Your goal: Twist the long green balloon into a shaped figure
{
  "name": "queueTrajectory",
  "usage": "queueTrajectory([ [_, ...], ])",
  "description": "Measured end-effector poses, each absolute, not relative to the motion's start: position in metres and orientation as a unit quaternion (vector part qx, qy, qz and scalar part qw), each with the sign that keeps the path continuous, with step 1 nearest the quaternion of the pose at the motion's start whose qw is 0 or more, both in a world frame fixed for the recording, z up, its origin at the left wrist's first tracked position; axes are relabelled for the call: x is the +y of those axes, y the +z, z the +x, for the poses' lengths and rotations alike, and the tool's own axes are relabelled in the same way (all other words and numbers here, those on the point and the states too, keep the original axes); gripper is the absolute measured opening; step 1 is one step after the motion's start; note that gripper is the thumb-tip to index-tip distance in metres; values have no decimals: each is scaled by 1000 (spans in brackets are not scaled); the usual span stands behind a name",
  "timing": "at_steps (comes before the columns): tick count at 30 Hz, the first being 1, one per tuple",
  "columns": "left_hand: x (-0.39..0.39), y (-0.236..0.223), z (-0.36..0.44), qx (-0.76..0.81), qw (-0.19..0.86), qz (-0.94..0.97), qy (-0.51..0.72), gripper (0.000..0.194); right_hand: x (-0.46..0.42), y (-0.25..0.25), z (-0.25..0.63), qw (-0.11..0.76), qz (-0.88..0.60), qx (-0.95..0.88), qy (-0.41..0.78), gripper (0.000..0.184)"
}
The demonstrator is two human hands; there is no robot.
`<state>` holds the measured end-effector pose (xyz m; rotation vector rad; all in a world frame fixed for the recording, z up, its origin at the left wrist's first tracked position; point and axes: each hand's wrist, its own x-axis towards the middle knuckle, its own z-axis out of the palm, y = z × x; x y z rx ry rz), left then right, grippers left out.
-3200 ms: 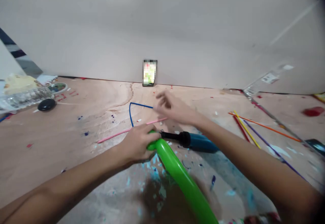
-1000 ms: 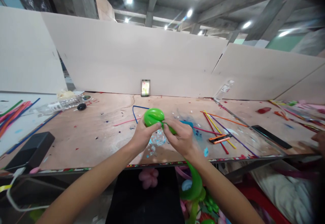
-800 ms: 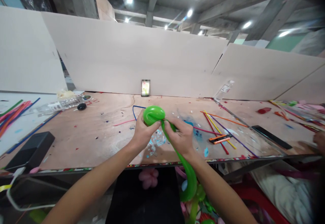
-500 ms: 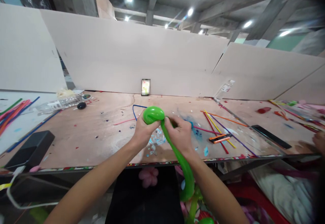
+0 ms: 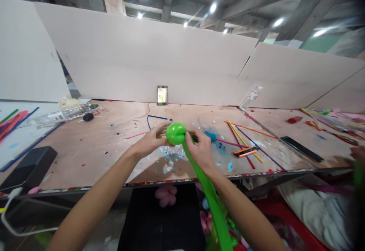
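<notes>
Above table edge, hands (image 5: 176, 144) pinching balloon (image 5: 176, 133)

A single head-worn camera is looking forward and slightly down from the person's own eye line, so both forearms are entering from the bottom edge and meeting near the centre. It is sitting close to the near edge of the worktop (image 5: 85, 156), facing straight across it toward the white partition boards (image 5: 148, 61) standing along the far side. The wide lens is also taking in the concrete ceiling with its lights (image 5: 212, 7) above, and the space under the worktop below. With no second view, nothing is being shared.
</notes>
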<state>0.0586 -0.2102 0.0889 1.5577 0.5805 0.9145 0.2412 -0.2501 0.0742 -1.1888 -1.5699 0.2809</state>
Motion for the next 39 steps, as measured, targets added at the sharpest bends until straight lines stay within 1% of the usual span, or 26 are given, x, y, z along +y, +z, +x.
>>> queueTrajectory([
  [1, -216, 87, 60, 223, 602, 664, 383, 61, -252, 75, 241, 535, -499, -678, 74, 18],
  [2, -220, 87, 61, 215, 596, 668, 389, 61, -253, 76, 240, 526, -494, -691, 49, 18],
  [3, -224, 87, 62, 226, 568, 679, 405, 59, -254, 78, 240, 522, -489, -697, 43, 18],
  [4, -225, 89, 62, 249, 524, 695, 424, 56, -255, 80, 239, 523, -487, -697, 62, 18],
  [6, -224, 91, 62, 281, 419, 739, 447, 48, -256, 84, 241, 527, -490, -673, 168, 18],
  [8, -217, 90, 59, 250, 318, 799, 446, 40, -256, 86, 244, 511, -492, -619, 338, 20],
  [10, -209, 84, 54, 182, 200, 857, 438, 37, -255, 85, 248, 459, -481, -546, 510, 23],
  [11, -206, 80, 52, 150, 137, 878, 434, 37, -255, 83, 250, 430, -473, -510, 575, 25],
  [12, -204, 76, 50, 128, 84, 889, 432, 38, -255, 81, 251, 406, -466, -483, 620, 26],
  [13, -203, 71, 48, 124, 50, 891, 434, 39, -255, 78, 252, 394, -463, -474, 637, 27],
  [14, -204, 67, 48, 141, 44, 885, 442, 41, -255, 76, 252, 397, -465, -486, 625, 26],
  [15, -206, 65, 48, 176, 72, 872, 451, 45, -255, 75, 252, 414, -472, -516, 583, 24],
  [17, -212, 64, 51, 259, 207, 836, 437, 58, -257, 73, 252, 470, -494, -597, 422, 21],
  [19, -219, 67, 53, 306, 361, 794, 381, 72, -261, 73, 252, 496, -502, -671, 227, 18],
  [20, -222, 69, 54, 312, 424, 773, 354, 72, -264, 73, 252, 489, -495, -703, 146, 16],
  [22, -225, 72, 56, 319, 518, 726, 320, 61, -271, 73, 252, 450, -472, -757, 36, 16],
  [24, -224, 73, 57, 314, 605, 665, 305, 53, -278, 74, 252, 409, -449, -794, -10, 17],
  [26, -220, 71, 57, 280, 668, 620, 301, 57, -283, 75, 253, 392, -444, -806, -10, 17],
  [27, -218, 70, 57, 261, 678, 616, 307, 62, -284, 76, 253, 394, -447, -803, 8, 16],
  [28, -217, 70, 56, 248, 669, 627, 313, 68, -285, 76, 252, 401, -453, -795, 36, 15],
  [30, -216, 71, 54, 247, 611, 686, 308, 75, -284, 76, 252, 416, -476, -768, 100, 13],
  [34, -223, 79, 53, 289, 447, 812, 239, 65, -279, 71, 253, 424, -513, -718, 204, 16],
  [36, -228, 80, 55, 301, 355, 848, 252, 59, -276, 68, 255, 425, -518, -691, 271, 18],
  [39, -232, 74, 60, 251, 188, 902, 295, 45, -271, 66, 259, 428, -511, -642, 378, 22],
])
